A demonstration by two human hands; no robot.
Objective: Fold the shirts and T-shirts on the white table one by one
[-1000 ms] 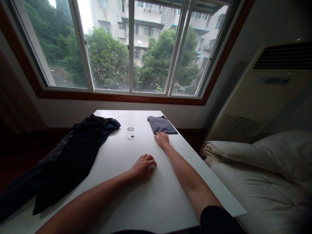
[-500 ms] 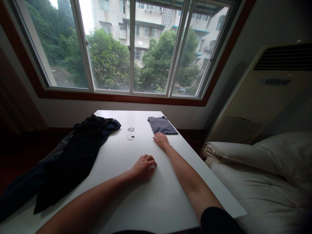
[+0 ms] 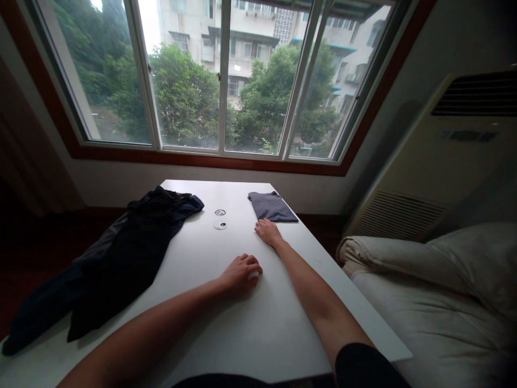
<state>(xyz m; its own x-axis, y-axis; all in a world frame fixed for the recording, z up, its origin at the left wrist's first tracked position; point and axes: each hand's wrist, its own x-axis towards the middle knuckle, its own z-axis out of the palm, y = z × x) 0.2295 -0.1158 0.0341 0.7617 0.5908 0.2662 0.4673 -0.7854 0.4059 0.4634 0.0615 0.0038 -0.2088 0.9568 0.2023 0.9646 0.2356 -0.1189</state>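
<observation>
Staying by the unmoved cloth: right hand loosely spread, apparently empty; left hand, well this side of it, half-curled, contents unclear.

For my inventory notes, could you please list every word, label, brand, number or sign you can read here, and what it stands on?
None can be read.
Air conditioner: any marks on its panel are too small and blurred to read.
Grey cloth and dark clothes: no lettering shows.
</observation>
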